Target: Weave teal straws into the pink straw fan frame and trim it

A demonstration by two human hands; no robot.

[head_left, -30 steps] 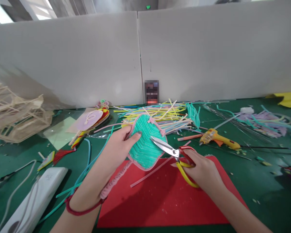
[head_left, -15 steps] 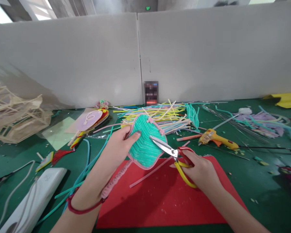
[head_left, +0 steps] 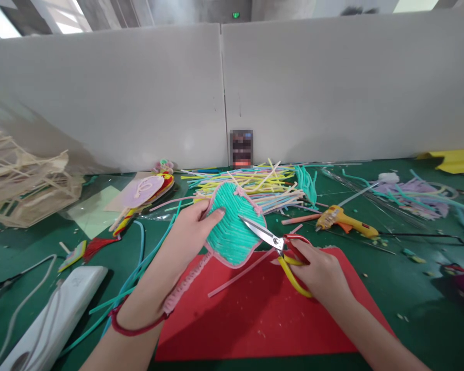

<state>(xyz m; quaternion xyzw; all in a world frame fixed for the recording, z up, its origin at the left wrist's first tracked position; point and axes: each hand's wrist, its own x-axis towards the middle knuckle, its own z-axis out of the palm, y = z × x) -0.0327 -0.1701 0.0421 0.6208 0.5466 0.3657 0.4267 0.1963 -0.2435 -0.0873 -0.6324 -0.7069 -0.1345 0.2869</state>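
My left hand [head_left: 201, 221] grips the left edge of a hand fan [head_left: 232, 237], thumb on its front. The fan has teal ribbed strips, a pink border and a pink wrapped handle [head_left: 187, 286] that slants down beside my wrist. My right hand [head_left: 313, 263] is closed around the red and yellow handles of a pair of scissors [head_left: 268, 237]. The blades look closed, and their tip lies over the teal face; whether it touches I cannot tell. A loose pink strip [head_left: 235, 278] lies below the fan, over a red sheet [head_left: 270, 324].
Behind the fan lies a pile of coloured strips [head_left: 251, 180]. A yellow glue gun [head_left: 348, 221] is at right, with its black cable. At left are a purple fan [head_left: 143, 190], a white power strip [head_left: 58, 319] and a wooden-stick model [head_left: 23, 185]. A grey partition [head_left: 100, 98] stands behind.
Almost nothing differs. Both hands keep their hold on the fan and scissors, and the view has shifted very slightly.
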